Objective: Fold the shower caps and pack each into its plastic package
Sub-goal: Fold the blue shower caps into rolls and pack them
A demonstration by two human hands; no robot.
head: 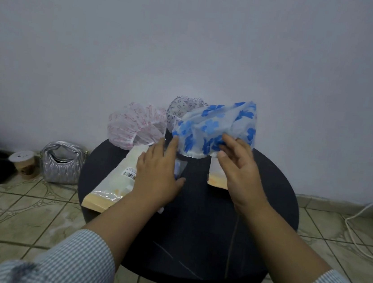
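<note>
— Head view first, from nearest: what do you make out?

— Two striped sleeves (77, 259) at the bottom, forearms reaching over a round black table (192, 236). The left hand (157, 168) lies flat toward the middle of the table, fingers straight, pressing on a clear plastic package (178, 167) that is hard to see against the dark top.

— And the other one?

— The right hand (238, 169) is raised just above the table, thumb and fingers pinching the lower edge of the blue-flowered shower cap (215, 126) — the cap hangs bunched in the air, over the far half of the table, its hem close to the left fingertips.

— Anything lying beside them?

— A long package with a barcode label (115, 179) along the left edge, one end sticking out past the rim. Another package (217, 178) sits on the right, mostly hidden under the right hand.

— Further back?

— At the far edge a pink-patterned shower cap (135, 128), puffed up, and just beside it a cap with small dark print (182, 108), partly behind the blue one.

— Off the table?

— On the tiled floor (19, 210) to the left, a silver quilted handbag (63, 161) and a paper cup (24, 163) with a lid, near the wall. A white cable (358, 223) trails on the right.
</note>
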